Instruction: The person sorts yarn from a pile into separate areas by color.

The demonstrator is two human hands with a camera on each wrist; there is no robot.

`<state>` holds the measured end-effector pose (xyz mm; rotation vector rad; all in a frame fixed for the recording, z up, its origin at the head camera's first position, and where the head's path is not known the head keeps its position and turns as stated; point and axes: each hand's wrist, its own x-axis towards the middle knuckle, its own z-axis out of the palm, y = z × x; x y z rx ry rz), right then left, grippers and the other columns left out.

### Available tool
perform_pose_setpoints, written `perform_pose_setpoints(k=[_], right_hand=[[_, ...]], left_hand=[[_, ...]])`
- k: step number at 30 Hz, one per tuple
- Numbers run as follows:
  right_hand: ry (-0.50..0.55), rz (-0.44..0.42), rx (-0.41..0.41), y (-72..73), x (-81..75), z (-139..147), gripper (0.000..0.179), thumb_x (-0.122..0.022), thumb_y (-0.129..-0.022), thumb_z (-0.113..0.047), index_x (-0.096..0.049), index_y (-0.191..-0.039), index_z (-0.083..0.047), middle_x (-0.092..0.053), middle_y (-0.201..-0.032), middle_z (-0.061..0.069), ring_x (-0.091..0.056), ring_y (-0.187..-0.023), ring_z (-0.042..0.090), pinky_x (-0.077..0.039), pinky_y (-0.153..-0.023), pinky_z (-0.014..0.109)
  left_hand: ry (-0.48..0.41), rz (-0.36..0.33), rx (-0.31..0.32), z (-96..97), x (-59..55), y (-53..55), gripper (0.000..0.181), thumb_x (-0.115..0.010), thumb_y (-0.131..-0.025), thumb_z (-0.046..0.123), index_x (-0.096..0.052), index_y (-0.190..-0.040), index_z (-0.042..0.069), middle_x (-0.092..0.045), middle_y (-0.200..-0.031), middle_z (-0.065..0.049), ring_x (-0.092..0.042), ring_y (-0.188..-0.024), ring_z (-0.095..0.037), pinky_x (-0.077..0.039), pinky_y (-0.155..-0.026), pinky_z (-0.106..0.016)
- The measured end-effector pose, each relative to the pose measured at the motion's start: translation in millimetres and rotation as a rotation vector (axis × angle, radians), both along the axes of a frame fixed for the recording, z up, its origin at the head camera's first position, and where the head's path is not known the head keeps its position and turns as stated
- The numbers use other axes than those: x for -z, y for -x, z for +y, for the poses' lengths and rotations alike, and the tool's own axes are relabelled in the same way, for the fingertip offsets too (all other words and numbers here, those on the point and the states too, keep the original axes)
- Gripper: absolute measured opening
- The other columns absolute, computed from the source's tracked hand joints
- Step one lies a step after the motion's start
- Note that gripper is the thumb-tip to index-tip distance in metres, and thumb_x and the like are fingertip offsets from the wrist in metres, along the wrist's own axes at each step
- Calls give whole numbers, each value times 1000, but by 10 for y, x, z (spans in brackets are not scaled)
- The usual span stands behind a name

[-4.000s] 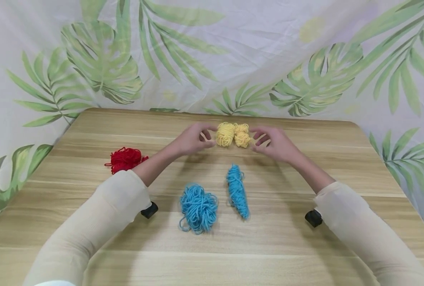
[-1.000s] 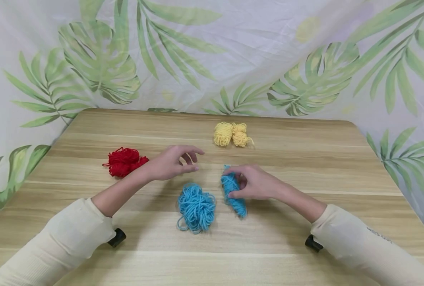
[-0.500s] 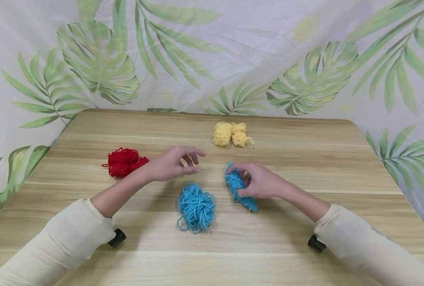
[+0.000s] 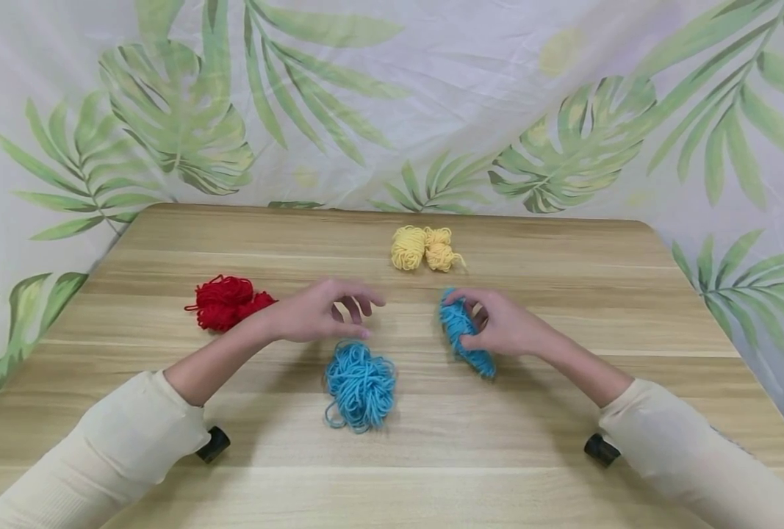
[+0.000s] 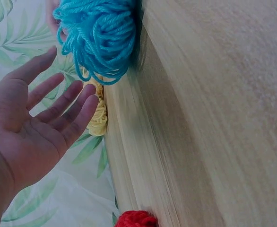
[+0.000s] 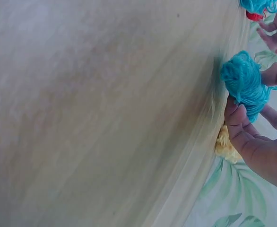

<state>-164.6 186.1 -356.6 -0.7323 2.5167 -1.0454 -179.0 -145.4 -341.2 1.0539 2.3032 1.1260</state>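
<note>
My right hand (image 4: 507, 323) grips a long, narrow skein of blue yarn (image 4: 456, 323), thumb on the near side and fingers over the far side. In the right wrist view this blue skein (image 6: 246, 85) sits between thumb and fingers, close to the tabletop. My left hand (image 4: 319, 312) hovers with loosely bent fingers and holds nothing. Just in front of it lies a looser, rounder bundle of blue yarn (image 4: 361, 386). The left wrist view shows the left palm (image 5: 37, 127) with spread fingers, apart from that blue bundle (image 5: 100, 40).
Red yarn (image 4: 223, 303) lies at the left, partly behind the left forearm. Two yellow yarn bundles (image 4: 408, 248) sit side by side near the back edge of the wooden table (image 4: 392, 492). A leaf-patterned cloth (image 4: 365, 95) hangs behind.
Both hands have left the yellow yarn at the back. My right hand took hold of the narrow blue skein and moved it right and slightly away. The left hand has barely moved lately.
</note>
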Motion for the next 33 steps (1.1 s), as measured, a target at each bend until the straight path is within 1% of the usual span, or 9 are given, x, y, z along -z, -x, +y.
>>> perform_pose_setpoints(k=[6,11,16,20,23,27,31,33], right_hand=[[17,43,24,45,-4,101,54,-74,-80,-1,-60,-133,-3,-58,-101,14,-62,-77,20,-55,-71,35],[28,58,51,74,6,202,55,-74,-79,0,-60,-133,-2,-58,-101,14,-61,-78,20,-54,-71,34],[11,62,91,104,11,307,53,-73,-81,-1,-60,-133,-3,-59,-103,16,-62,-81,22,-54,-73,35],[-7,63,115,124,1,390,53,-73,-82,-2,-60,-134,-2,-60,-106,17,-63,-84,24,-54,-74,35],[-3,64,132,142,-10,454,53,-72,-82,0,-59,-134,-1,-59,-106,18,-62,-82,23,-53,-73,33],[7,68,163,164,-26,544,53,-72,-83,1,-59,-134,0,-58,-106,19,-60,-80,22,-52,-72,33],[2,71,190,183,-41,638,52,-73,-84,0,-59,-134,0,-59,-107,19,-63,-81,23,-53,-74,33],[1,72,199,196,-39,686,52,-73,-84,0,-59,-134,0,-59,-107,20,-64,-82,24,-53,-73,32]], left_hand=[[-12,-5,48,-15,13,-21,51,-83,-89,14,-64,-132,-5,-68,-115,-21,-69,-100,-33,-60,-82,-39],[-11,-23,83,-21,30,-32,52,-84,-88,16,-65,-132,-3,-69,-117,-18,-69,-103,-33,-60,-83,-41],[-7,-34,129,-44,36,-36,50,-85,-88,20,-67,-130,-2,-70,-118,-17,-69,-103,-32,-60,-82,-38],[1,-54,174,-48,25,-41,50,-85,-87,20,-68,-129,-1,-70,-119,-15,-68,-104,-27,-60,-84,-39],[5,-71,201,-40,14,-43,51,-87,-86,20,-68,-129,0,-70,-120,-15,-68,-106,-24,-59,-85,-40],[19,-98,220,-29,7,-42,53,-88,-85,20,-68,-129,0,-70,-123,-15,-67,-108,-23,-59,-86,-40],[37,-130,240,-22,-5,-41,55,-89,-84,22,-68,-130,0,-69,-126,-15,-66,-110,-24,-58,-88,-40],[45,-135,255,-27,0,-36,55,-89,-84,23,-68,-129,0,-69,-126,-15,-65,-111,-24,-58,-89,-40]])
